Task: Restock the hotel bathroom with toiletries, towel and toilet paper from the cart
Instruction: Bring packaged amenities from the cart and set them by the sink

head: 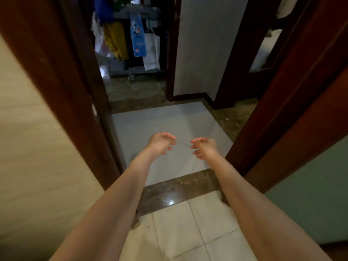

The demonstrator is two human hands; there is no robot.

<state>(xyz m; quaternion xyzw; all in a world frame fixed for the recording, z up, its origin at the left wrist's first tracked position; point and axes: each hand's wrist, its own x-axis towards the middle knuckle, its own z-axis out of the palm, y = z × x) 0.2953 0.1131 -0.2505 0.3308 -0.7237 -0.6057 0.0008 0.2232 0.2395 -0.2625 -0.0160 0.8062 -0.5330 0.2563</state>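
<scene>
Both my arms reach forward through the bathroom doorway. My left hand (pixel 161 145) and my right hand (pixel 204 147) hover side by side above the grey hallway tile, fingers loosely curled and apart. Neither hand holds a task item; a faint thin strand seems to run between the fingertips, too fine to tell. The housekeeping cart (pixel 131 44) stands far ahead beyond a second doorway, grey, hung with a yellow bag, a blue patterned cloth and a white bag. No toiletries, towel or toilet paper can be made out.
Dark wooden door frames flank me on the left (pixel 71 91) and right (pixel 282 110). A dark marble threshold (pixel 178 187) crosses the floor below my forearms. Beige tiled wall lies left, a white wall (pixel 203 53) ahead right.
</scene>
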